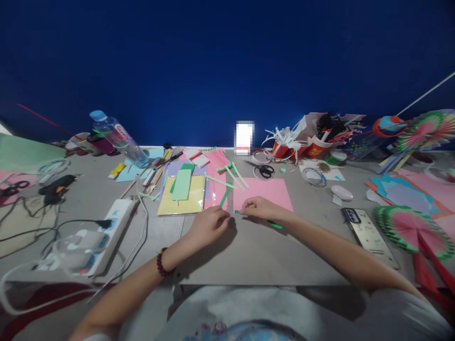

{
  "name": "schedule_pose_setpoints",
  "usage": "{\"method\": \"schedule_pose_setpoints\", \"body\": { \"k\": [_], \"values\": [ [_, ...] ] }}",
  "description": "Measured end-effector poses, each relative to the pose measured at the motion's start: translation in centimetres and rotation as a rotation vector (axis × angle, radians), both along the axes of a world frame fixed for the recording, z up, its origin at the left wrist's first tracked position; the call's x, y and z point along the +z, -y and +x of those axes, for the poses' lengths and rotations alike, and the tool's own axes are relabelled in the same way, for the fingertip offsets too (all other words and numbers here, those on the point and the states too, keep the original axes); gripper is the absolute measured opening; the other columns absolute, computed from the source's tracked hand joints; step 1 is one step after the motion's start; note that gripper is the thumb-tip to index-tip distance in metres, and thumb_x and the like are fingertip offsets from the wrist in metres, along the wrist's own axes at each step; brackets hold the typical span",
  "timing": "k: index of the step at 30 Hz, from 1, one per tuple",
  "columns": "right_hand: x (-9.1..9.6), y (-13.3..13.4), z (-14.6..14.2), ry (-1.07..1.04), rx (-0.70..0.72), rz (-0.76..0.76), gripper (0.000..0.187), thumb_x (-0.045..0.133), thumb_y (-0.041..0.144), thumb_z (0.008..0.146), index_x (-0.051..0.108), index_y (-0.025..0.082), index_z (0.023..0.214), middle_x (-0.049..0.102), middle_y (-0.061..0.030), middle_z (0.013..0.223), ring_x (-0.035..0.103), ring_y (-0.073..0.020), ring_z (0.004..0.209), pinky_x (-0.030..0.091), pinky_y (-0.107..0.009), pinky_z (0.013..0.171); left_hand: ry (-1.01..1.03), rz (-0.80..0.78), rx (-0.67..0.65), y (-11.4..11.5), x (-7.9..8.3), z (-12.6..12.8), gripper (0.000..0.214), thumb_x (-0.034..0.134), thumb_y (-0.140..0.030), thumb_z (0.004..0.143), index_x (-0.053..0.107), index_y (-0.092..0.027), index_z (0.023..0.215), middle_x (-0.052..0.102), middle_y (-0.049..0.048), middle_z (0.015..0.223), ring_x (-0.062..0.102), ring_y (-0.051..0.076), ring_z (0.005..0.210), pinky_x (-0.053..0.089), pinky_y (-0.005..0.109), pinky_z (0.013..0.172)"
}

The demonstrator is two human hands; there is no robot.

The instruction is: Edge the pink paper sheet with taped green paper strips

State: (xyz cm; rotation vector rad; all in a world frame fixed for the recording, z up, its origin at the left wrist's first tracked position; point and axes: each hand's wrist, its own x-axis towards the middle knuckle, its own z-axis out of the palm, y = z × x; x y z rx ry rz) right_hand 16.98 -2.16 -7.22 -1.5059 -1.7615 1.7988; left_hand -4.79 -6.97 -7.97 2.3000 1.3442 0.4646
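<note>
My left hand is over the grey table, its fingers curled together; whatever they may hold is hidden. A dark green paper strip reaches down to its knuckles, and I cannot tell whether the hand grips it. My right hand is closed in a pinch on another green paper strip, whose short end shows left of the fingertips and whose other end comes out below the wrist. Beneath and behind that hand lies a pink paper sheet. Light green strips lie loose just beyond.
At left are a power strip with cables, a glue gun, a plastic bottle and a yellow paper pack. Black scissors lie behind the pink sheet. A phone and paper fan are at right.
</note>
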Motion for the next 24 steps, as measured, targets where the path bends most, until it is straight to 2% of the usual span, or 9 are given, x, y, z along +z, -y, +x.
{"method": "schedule_pose_setpoints", "body": {
  "k": [2,5,10,15,24],
  "values": [
    [-0.3,-0.6,-0.3,0.088,-0.007,-0.012,0.035,0.068,0.05,0.069,0.056,0.017,0.069,0.043,0.0077,0.048,0.033,-0.0061,0.043,0.021,-0.021,0.042,-0.087,0.076,-0.042,0.5,-0.8,0.2,0.021,0.049,-0.024,0.089,0.069,-0.019,0.09,0.065,0.0044,0.079,0.06,0.016,0.07,0.04,0.027,0.061],
    [-0.4,-1.5,-0.7,0.206,0.011,0.058,0.032,0.068,0.046,0.068,0.057,0.017,0.064,0.042,0.0074,0.045,0.035,-0.0066,0.044,0.023,-0.021,0.043,-0.185,0.21,-0.07,1.0,-2.1,0.6,0.02,0.048,-0.022,0.089,0.068,-0.017,0.088,0.063,0.0058,0.075,0.059,0.018,0.066,0.039,0.028,0.056],
    [-0.6,-2.3,-1.1,0.315,0.062,0.117,0.027,0.069,0.041,0.067,0.06,0.016,0.062,0.051,0.0043,0.05,0.043,-0.0087,0.048,0.031,-0.021,0.046,-0.165,0.34,-0.077,0.9,-3.5,0.5,0.02,0.047,-0.021,0.089,0.067,-0.017,0.094,0.062,0.0054,0.072,0.058,0.018,0.063,0.039,0.028,0.056],
    [-1.5,-2.2,-1.4,0.344,0.079,0.154,0.026,0.067,0.041,0.069,0.061,0.016,0.062,0.052,0.0036,0.05,0.044,-0.0095,0.048,0.032,-0.022,0.046,-0.149,0.357,-0.065,0.9,-4.0,0.4,0.02,0.047,-0.021,0.089,0.066,-0.018,0.097,0.063,0.0045,0.073,0.058,0.017,0.063,0.04,0.028,0.056],
    [-2.0,-2.1,-1.5,0.369,0.09,0.179,0.023,0.067,0.037,0.069,0.064,0.015,0.063,0.056,0.0022,0.054,0.047,-0.0101,0.053,0.034,-0.021,0.048,-0.145,0.314,-0.056,0.9,-3.8,0.6,0.022,0.047,-0.022,0.089,0.065,-0.018,0.101,0.063,0.0051,0.075,0.059,0.017,0.064,0.041,0.029,0.056]
  ]
}}
